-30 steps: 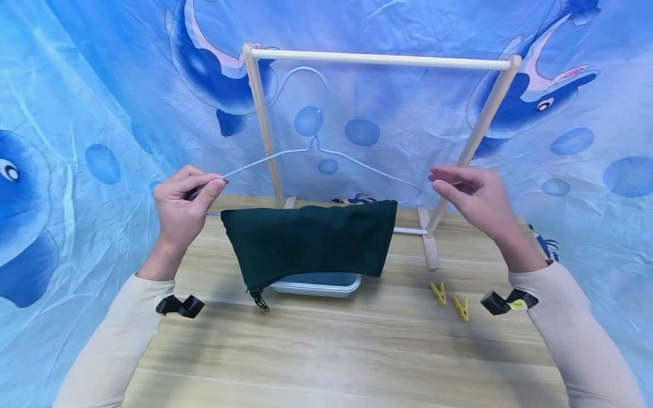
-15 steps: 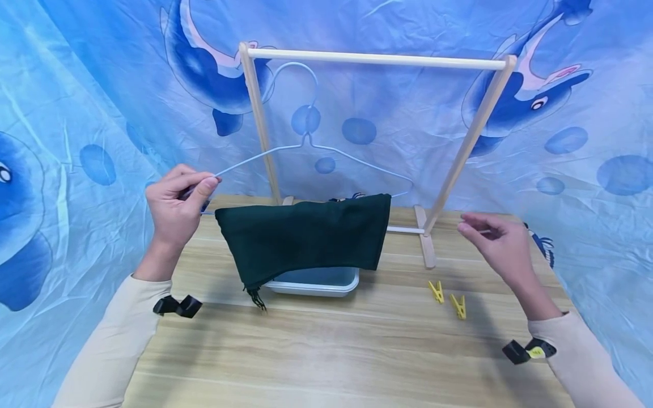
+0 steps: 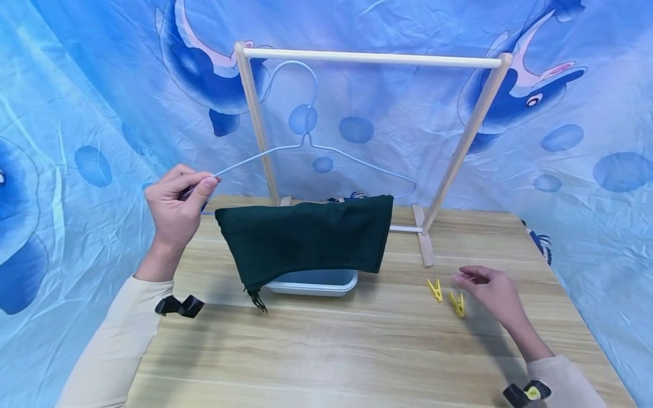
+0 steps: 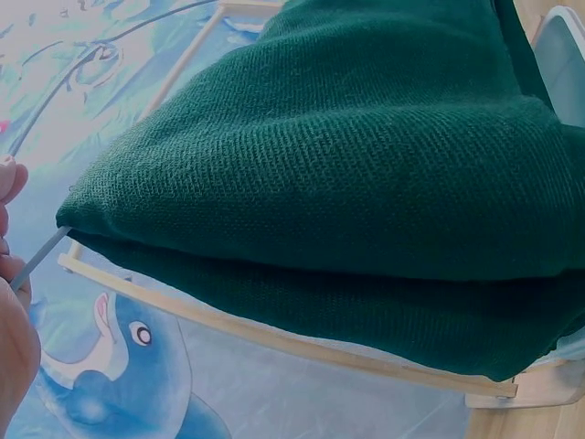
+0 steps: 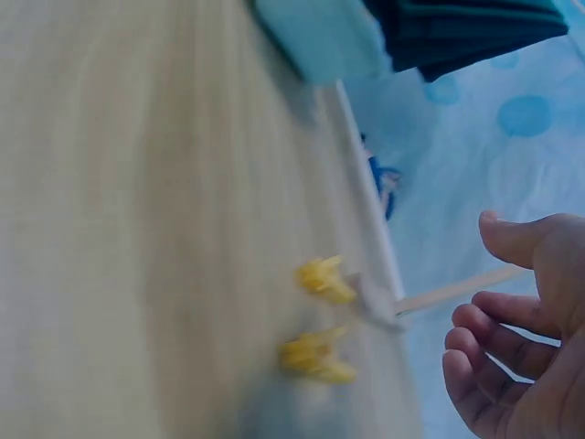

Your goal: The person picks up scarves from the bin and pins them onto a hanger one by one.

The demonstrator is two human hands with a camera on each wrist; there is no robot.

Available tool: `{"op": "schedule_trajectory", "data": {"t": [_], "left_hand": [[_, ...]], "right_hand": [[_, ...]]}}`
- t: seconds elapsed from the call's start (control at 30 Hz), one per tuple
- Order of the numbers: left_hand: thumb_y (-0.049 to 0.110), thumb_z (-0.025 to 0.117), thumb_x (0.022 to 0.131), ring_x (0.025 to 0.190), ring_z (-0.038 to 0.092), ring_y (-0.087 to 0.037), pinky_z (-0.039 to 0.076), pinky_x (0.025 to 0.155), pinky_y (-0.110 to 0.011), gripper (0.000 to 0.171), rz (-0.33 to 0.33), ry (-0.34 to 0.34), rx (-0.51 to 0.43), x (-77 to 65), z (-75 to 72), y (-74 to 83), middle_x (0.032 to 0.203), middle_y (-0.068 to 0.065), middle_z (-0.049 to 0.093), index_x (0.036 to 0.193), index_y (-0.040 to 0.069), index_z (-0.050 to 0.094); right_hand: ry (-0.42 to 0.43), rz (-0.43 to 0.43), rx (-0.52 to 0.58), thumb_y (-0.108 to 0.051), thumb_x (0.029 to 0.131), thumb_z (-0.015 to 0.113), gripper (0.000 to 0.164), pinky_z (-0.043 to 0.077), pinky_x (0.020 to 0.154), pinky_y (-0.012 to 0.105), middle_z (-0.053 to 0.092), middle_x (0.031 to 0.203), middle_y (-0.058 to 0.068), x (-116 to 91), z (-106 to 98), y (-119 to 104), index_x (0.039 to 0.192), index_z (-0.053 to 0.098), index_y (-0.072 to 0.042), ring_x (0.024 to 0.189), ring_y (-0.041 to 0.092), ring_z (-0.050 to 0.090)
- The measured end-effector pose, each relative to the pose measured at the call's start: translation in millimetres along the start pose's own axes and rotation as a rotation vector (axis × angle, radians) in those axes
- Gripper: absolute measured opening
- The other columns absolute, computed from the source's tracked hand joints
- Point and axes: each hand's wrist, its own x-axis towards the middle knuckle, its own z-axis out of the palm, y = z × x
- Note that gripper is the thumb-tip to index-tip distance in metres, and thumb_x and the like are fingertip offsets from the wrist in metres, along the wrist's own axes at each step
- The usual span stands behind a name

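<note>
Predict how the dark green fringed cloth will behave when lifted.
Likely floppy: the cloth drapes folded over the pale blue wire hanger. It may slip sideways, since no clip shows on it. Its dangling fringe might swing.

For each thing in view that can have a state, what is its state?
Hanger: held up, hook not on the rail
Green cloth: folded, draped over the hanger
Wooden rack: standing on the table
Basin: upright, partly hidden by the cloth
Clothespins: both lying on the table
Left grip: pinching the hanger
Right grip: holding nothing
</note>
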Motion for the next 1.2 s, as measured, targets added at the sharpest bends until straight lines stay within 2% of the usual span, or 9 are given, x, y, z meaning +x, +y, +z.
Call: {"op": "schedule_trajectory", "data": {"t": [0.2, 0.37, 0.5, 0.83, 1.0, 1.2], "left_hand": [[0.006, 0.078, 0.089, 0.063, 0.047, -0.003, 0.03, 0.055, -0.015, 0.031, -0.002, 0.011, 0.003, -1.1, -1.6, -0.9, 0.073, 0.01, 0.063, 0.082, -0.023, 0.07], [0.007, 0.079, 0.09, 0.063, 0.046, -0.003, 0.03, 0.055, -0.015, 0.032, 0.001, 0.014, 0.0, -1.6, -2.2, -2.2, 0.073, 0.009, 0.063, 0.083, -0.023, 0.07], [0.01, 0.079, 0.09, 0.062, 0.046, -0.003, 0.03, 0.054, -0.015, 0.035, 0.006, 0.014, -0.003, -1.7, -1.6, -1.6, 0.073, 0.009, 0.062, 0.082, -0.023, 0.07], [0.012, 0.081, 0.089, 0.061, 0.045, -0.003, 0.03, 0.054, -0.015, 0.037, 0.012, 0.013, -0.009, -2.9, -3.1, -2.7, 0.072, 0.008, 0.062, 0.081, -0.022, 0.07], [0.013, 0.081, 0.089, 0.062, 0.046, -0.003, 0.03, 0.055, -0.015, 0.038, 0.021, 0.009, -0.002, -3.4, -4.0, -5.1, 0.072, 0.009, 0.062, 0.08, -0.022, 0.07], [0.012, 0.081, 0.089, 0.063, 0.045, -0.003, 0.028, 0.056, -0.016, 0.036, 0.017, 0.009, 0.004, -4.3, -4.6, -6.9, 0.071, 0.009, 0.062, 0.08, -0.021, 0.07]], "right_hand": [[-0.025, 0.016, -0.013, -0.042, 0.091, 0.078, 0.052, 0.053, 0.063, 0.024, 0.076, 0.099, 0.017, -8.4, 14.7, 17.0, 0.116, 0.074, 0.003, 0.087, 0.027, 0.072], [-0.092, 0.089, -0.015, -0.049, 0.09, 0.076, 0.063, 0.056, 0.069, 0.032, 0.074, 0.108, 0.022, -12.7, 19.0, 19.2, 0.121, 0.07, 0.004, 0.093, 0.031, 0.071], [-0.128, 0.127, -0.033, -0.052, 0.088, 0.077, 0.067, 0.056, 0.07, 0.037, 0.074, 0.107, 0.021, -14.5, 23.8, 22.7, 0.124, 0.069, 0.005, 0.093, 0.03, 0.071], [-0.135, 0.101, -0.11, -0.048, 0.08, 0.085, 0.068, 0.05, 0.066, 0.033, 0.069, 0.09, 0.005, -12.6, 31.4, 25.2, 0.119, 0.07, 0.005, 0.083, 0.02, 0.067], [-0.141, 0.089, -0.131, -0.045, 0.08, 0.086, 0.067, 0.047, 0.063, 0.031, 0.066, 0.087, 0.005, -10.6, 34.2, 25.6, 0.12, 0.068, 0.006, 0.08, 0.02, 0.063], [-0.133, 0.045, -0.132, -0.027, 0.083, 0.086, 0.051, 0.049, 0.066, 0.034, 0.068, 0.09, 0.008, -10.6, 34.9, 23.9, 0.117, 0.07, 0.006, 0.081, 0.022, 0.064]]}}
